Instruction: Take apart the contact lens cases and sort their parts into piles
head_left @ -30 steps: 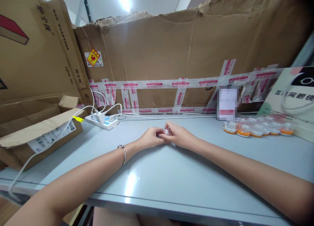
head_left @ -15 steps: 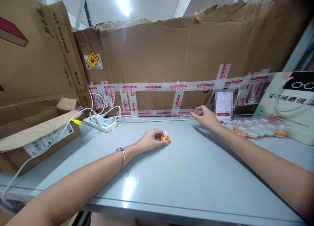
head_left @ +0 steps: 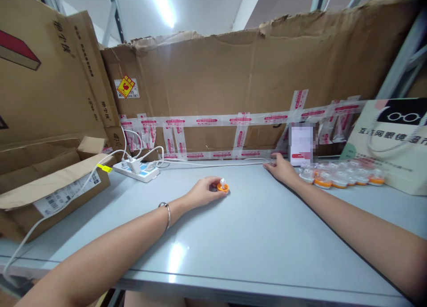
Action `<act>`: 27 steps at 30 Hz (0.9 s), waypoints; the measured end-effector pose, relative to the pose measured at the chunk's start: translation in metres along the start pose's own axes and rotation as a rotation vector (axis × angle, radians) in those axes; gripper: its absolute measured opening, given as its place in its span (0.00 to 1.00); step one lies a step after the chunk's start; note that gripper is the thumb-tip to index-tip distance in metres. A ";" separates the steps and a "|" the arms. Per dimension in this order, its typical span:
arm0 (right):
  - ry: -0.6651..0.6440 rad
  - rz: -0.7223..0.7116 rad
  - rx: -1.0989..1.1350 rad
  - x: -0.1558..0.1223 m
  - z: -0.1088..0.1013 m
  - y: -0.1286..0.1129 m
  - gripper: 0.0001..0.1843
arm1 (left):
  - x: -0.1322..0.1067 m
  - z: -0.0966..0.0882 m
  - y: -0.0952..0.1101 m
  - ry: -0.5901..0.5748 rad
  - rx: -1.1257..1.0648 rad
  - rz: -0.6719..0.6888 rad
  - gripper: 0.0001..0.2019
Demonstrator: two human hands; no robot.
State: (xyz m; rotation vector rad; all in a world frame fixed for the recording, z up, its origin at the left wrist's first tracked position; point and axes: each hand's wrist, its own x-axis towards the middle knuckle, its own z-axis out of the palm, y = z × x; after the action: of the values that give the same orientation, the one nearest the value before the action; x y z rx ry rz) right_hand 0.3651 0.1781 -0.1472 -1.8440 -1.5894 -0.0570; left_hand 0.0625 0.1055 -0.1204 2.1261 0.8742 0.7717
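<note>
My left hand [head_left: 207, 190] rests low on the table with thumb and fingers closed around a small toy with an orange round base [head_left: 223, 188]. A little white figure [head_left: 223, 181] stands upright on that base. Toward the back of the table, my right hand [head_left: 280, 168] is lowered close to the surface, thumb and index finger apart. Something faint and see-through is near its fingertips, too indistinct to make out. Just right of that hand are several similar toys with clear covers and orange or white bases [head_left: 340, 179].
Behind the right hand stands a white box [head_left: 302, 144], partly blurred. A paper bag [head_left: 393, 151] is at the far right. A power strip [head_left: 136, 170] with white cables and an opened carton [head_left: 56, 187] occupy the left. Large cardboard [head_left: 200, 84] walls the back.
My right hand has come down nearer the table, and its fingers have spread from the clear piece they held. My left hand keeps its hold on the toy. The view has shifted slightly.
</note>
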 end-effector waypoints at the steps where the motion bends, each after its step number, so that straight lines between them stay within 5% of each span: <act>1: 0.004 0.004 0.013 0.000 0.001 0.001 0.25 | 0.000 0.000 -0.001 0.000 -0.018 -0.009 0.13; 7: 0.062 0.027 0.095 -0.001 -0.007 -0.005 0.22 | 0.001 0.001 -0.003 0.025 -0.060 -0.074 0.18; 12: 0.113 -0.087 0.261 -0.018 -0.032 -0.041 0.13 | 0.000 -0.001 0.000 0.029 -0.071 -0.106 0.20; 20: -0.508 -0.471 0.512 -0.086 -0.022 -0.112 0.19 | -0.001 -0.003 -0.001 -0.013 -0.150 -0.097 0.23; 27: -0.532 -0.526 0.562 -0.092 -0.013 -0.118 0.13 | -0.002 0.000 -0.002 -0.013 -0.154 -0.032 0.25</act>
State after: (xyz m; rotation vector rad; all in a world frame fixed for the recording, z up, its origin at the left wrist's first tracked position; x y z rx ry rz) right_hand 0.2427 0.0936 -0.1248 -1.0176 -2.1390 0.6267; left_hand 0.0611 0.1053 -0.1223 1.9754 0.8135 0.7822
